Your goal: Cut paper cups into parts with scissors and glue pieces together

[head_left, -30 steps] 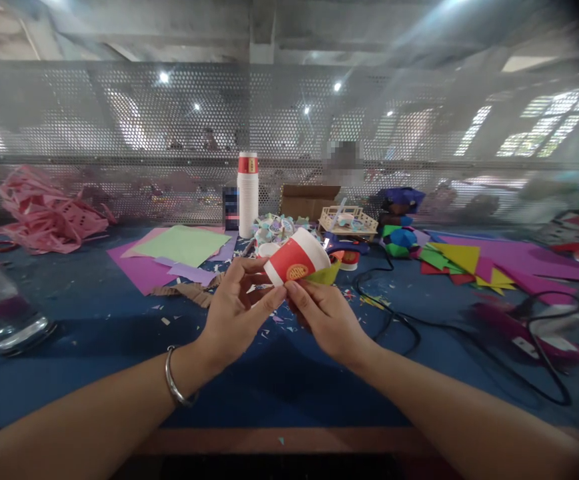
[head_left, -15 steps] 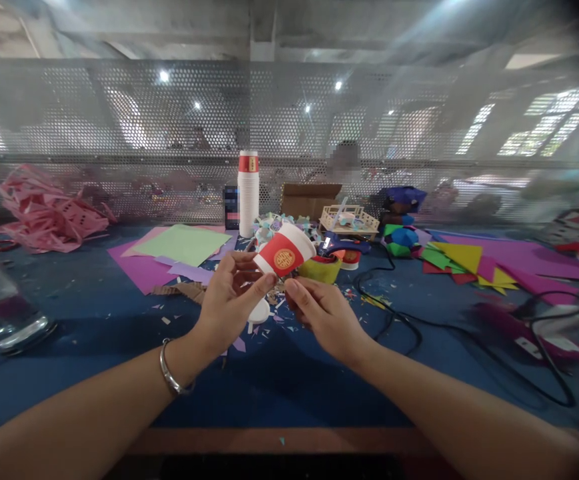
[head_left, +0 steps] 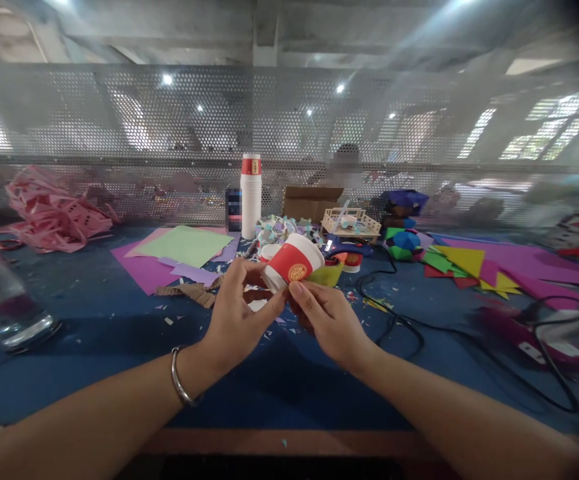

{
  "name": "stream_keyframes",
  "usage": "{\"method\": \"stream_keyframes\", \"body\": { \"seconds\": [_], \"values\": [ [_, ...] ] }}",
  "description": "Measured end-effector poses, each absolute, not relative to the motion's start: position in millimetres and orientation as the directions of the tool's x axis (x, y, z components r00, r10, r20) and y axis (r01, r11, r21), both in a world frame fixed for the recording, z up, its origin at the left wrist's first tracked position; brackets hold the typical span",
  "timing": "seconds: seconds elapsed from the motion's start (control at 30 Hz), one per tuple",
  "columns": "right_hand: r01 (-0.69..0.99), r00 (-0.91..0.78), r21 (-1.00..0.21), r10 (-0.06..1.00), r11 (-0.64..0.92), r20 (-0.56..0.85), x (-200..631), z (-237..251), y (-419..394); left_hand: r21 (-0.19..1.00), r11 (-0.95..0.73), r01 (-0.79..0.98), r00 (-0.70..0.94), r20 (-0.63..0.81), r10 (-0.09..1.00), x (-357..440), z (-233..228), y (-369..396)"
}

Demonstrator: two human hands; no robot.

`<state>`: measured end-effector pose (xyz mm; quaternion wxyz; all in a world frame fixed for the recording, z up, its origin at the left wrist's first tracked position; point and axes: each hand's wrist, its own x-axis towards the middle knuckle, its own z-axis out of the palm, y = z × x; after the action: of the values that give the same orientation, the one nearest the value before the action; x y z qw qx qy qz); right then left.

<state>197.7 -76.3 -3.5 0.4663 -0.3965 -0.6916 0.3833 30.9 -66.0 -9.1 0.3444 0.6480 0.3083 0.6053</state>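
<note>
Red-banded paper cup (head_left: 292,263) drops back low above the tabletop (head_left: 94,320), right hand (head_left: 330,320) rejoining left hand (head_left: 237,320), both sets of fingers (head_left: 274,303) clamped on its base.

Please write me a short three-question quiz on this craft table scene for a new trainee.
1. True or false: the red and white paper cup stands upright on the blue table.
2. Which hand wears the metal bangle? A) left hand B) right hand C) neither
3. Fill in: the tall stack of cups stands in front of the perforated ____ screen.

Key
1. False: both hands hold it tilted above the table.
2. A
3. metal
</note>
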Motion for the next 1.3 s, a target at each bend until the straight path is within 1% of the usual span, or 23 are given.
{"method": "stream_keyframes", "body": {
  "seconds": [0.27,0.5,0.63,0.83,0.93,1.07,1.17,1.3],
  "values": [
    [0.219,-0.240,-0.882,0.899,0.417,0.366,200,1,-78,0.866,-0.480,-0.140,0.033,0.489,0.872,34,-1,-72],
    [0.215,-0.258,-0.893,0.905,0.395,0.338,201,-3,-76,0.866,-0.495,-0.075,0.022,0.497,0.867,33,3,-72],
    [0.228,-0.262,-0.885,0.901,0.407,0.347,200,-2,-76,0.857,-0.513,-0.052,0.019,0.514,0.857,31,1,-72],
    [0.285,-0.265,-0.857,0.895,0.429,0.360,201,4,-79,0.859,-0.510,-0.053,0.014,0.511,0.859,31,4,-73],
    [0.308,-0.263,-0.834,0.884,0.458,0.388,201,5,-79,0.867,-0.488,-0.095,0.014,0.492,0.871,30,4,-72],
    [0.266,-0.262,-0.857,0.888,0.442,0.377,201,4,-78,0.887,-0.437,-0.149,0.010,0.443,0.896,31,3,-70],
    [0.234,-0.265,-0.873,0.892,0.427,0.365,201,3,-76,0.903,-0.403,-0.146,0.008,0.409,0.913,30,2,-68],
    [0.242,-0.263,-0.873,0.895,0.424,0.361,202,4,-77,0.917,-0.374,-0.140,0.020,0.380,0.925,30,1,-68]
  ]
}}
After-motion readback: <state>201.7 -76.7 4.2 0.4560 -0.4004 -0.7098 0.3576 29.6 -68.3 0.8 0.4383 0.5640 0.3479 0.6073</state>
